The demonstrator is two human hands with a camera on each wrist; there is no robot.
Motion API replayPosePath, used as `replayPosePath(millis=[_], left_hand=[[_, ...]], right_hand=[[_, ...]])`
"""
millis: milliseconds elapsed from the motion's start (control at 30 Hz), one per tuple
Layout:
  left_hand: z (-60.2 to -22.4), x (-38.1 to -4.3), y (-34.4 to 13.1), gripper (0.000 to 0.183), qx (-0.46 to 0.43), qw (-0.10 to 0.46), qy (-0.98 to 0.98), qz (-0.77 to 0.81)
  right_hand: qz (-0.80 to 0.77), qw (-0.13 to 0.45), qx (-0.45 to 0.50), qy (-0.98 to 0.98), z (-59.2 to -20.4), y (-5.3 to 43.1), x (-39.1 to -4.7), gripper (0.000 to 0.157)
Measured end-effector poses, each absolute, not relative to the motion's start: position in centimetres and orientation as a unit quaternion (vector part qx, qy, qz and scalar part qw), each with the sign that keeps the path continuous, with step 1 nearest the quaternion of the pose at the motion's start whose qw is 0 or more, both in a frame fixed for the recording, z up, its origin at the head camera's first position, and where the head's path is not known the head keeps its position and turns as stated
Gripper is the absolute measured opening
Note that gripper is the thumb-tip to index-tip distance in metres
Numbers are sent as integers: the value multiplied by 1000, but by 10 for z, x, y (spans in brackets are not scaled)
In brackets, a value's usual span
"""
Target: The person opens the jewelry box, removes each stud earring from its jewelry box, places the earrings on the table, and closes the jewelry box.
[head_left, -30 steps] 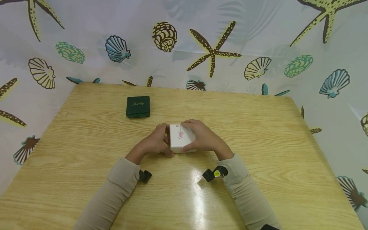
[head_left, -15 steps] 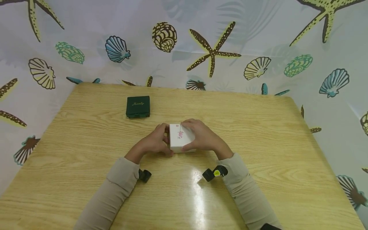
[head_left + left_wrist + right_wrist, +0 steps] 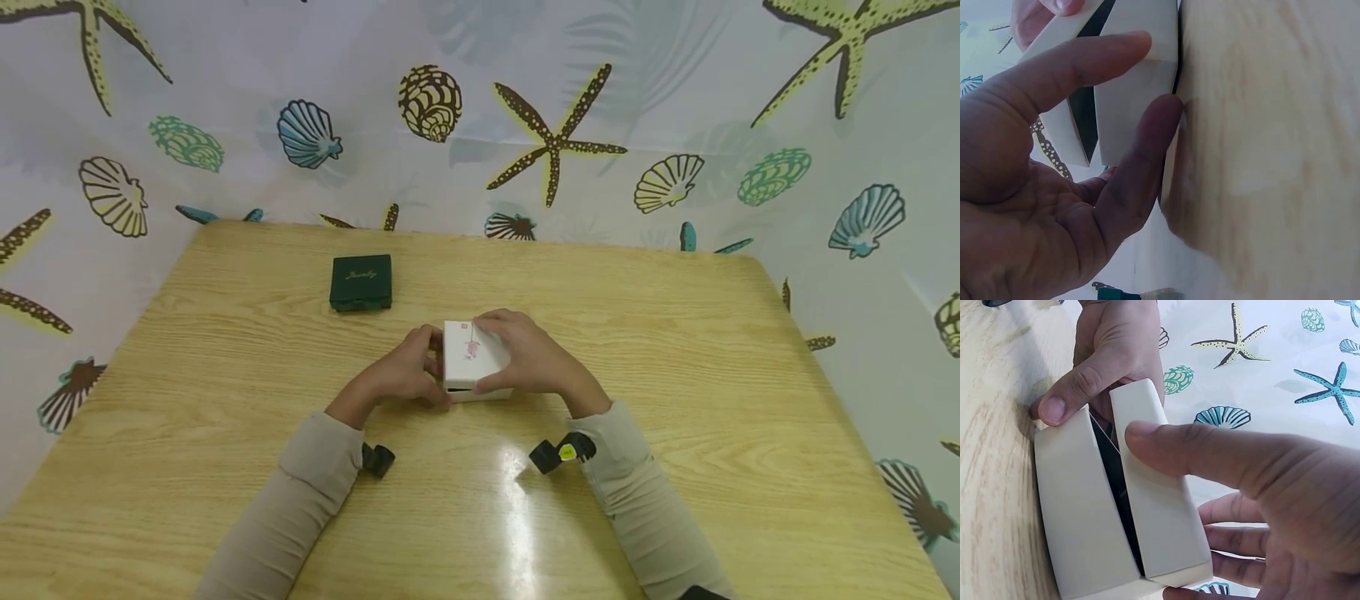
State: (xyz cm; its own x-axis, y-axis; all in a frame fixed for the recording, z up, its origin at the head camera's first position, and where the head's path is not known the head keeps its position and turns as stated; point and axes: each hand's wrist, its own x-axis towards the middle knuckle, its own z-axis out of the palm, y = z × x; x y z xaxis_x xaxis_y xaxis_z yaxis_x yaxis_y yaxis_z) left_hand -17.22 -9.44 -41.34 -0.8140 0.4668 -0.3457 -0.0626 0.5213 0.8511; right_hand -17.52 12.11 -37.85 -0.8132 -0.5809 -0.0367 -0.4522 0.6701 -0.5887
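A small white box sits at the middle of the table, its lid point(image 3: 463, 358) printed with a pink flower. The lid is raised and tilted off the white base point(image 3: 1085, 512), and a dark wedge-shaped gap shows between them in both wrist views. My right hand point(image 3: 536, 354) grips the lid, thumb on the near side and fingers at the far side. With thumb and fingers my left hand point(image 3: 405, 367) holds the base at its left end, low against the table. What lies inside the box is hidden.
A dark green box point(image 3: 362, 283) with "Jewelry" lettered on top lies behind and left of the hands. The wooden table point(image 3: 675, 350) reaches back to a white cloth point(image 3: 360, 50) printed with shells and starfish.
The lid has risen from the base, most visibly at the left, opening a dark gap. Both hands have kept nearly the same places. The head view has shifted slightly.
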Motion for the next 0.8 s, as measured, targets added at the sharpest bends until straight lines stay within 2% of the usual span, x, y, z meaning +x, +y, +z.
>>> replayPosePath(millis=[367, 800], left_hand=[[-419, -171, -94, 90, 118, 290, 814, 490], [-416, -170, -95, 90, 104, 287, 813, 495]], right_hand=[[-285, 105, -280, 911, -375, 127, -175, 87], [-260, 65, -281, 922, -358, 149, -190, 87]])
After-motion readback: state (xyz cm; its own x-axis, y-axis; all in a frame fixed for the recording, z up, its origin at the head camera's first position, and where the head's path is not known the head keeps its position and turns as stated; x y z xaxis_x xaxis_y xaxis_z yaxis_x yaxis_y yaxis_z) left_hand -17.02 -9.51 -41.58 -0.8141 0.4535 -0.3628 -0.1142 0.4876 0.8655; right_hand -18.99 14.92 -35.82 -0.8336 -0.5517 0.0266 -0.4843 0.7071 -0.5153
